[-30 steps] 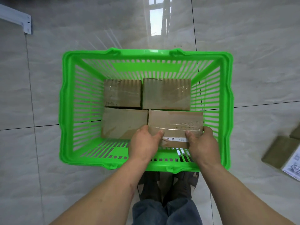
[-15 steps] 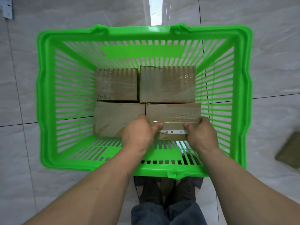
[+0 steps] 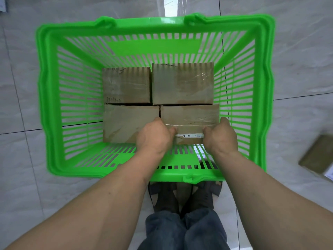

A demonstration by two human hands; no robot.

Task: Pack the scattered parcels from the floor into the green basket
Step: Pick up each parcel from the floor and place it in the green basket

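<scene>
text: none legible | white label strip [image 3: 189,135] on parcel [image 3: 189,114]; print too small

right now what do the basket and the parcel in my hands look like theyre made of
The green basket looks like moulded plastic, glossy, with slotted walls and a rounded rim. The parcel gripped by the left hand and right hand looks like matte brown cardboard, sealed with shiny clear tape that catches light.

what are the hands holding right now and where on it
Both hands grip the near-right parcel in the green basket: the left hand at its near-left corner, the right hand at its near-right corner.
</scene>
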